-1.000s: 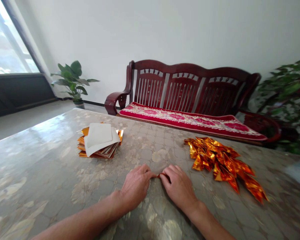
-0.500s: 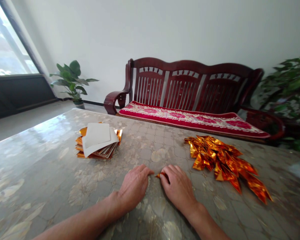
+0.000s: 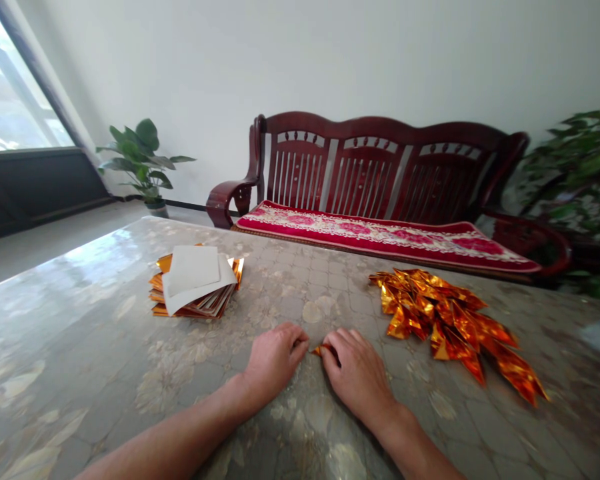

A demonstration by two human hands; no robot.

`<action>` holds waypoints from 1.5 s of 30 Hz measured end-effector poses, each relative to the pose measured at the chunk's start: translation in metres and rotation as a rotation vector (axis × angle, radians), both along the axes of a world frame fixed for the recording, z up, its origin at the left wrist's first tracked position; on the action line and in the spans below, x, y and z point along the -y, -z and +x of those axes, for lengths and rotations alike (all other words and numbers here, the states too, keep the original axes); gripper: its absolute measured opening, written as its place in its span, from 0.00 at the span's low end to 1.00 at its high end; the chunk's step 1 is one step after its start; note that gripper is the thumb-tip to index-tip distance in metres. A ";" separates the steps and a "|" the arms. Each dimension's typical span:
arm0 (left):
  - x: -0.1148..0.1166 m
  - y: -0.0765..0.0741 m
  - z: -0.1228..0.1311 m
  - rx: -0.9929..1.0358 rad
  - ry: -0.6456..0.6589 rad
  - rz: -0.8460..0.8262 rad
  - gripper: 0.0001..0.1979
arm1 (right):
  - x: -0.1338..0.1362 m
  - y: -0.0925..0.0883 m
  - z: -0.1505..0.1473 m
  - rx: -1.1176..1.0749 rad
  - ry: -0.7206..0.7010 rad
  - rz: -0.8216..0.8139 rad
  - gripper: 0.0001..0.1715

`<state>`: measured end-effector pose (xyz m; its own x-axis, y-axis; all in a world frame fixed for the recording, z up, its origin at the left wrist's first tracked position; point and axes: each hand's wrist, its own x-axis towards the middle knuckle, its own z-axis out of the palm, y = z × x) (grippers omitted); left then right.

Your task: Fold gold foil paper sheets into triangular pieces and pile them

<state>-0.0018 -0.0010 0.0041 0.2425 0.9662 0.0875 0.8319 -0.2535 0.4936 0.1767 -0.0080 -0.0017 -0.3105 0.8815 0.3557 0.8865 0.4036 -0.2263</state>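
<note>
Both my hands rest close together on the marbled table (image 3: 80,333). My left hand (image 3: 275,360) has its fingers curled and pressed down beside a small piece of gold foil paper (image 3: 321,349). My right hand (image 3: 357,380) covers most of that piece, fingers bent over it; only an orange tip shows between the two hands. A stack of gold foil sheets (image 3: 195,290) with white backs facing up lies to the far left. A pile of folded gold foil pieces (image 3: 450,327) lies to the right of my right hand.
A dark red wooden bench (image 3: 370,173) with a red patterned cushion stands behind the table. A potted plant (image 3: 143,163) is by the window at the left. More foliage (image 3: 580,180) fills the right edge.
My left hand has drawn its fingers in and shifted slightly left. The right hand stays on the foil piece. The view has tilted a little.
</note>
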 end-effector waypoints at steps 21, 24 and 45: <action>0.000 -0.003 0.002 -0.018 -0.045 -0.030 0.09 | -0.002 0.003 -0.003 0.054 0.034 0.005 0.07; 0.001 -0.005 0.002 -0.013 -0.041 -0.042 0.09 | -0.002 0.004 -0.003 0.060 0.032 0.029 0.07; 0.000 -0.004 0.000 -0.009 -0.023 -0.004 0.09 | -0.002 0.005 -0.006 0.134 0.045 0.018 0.06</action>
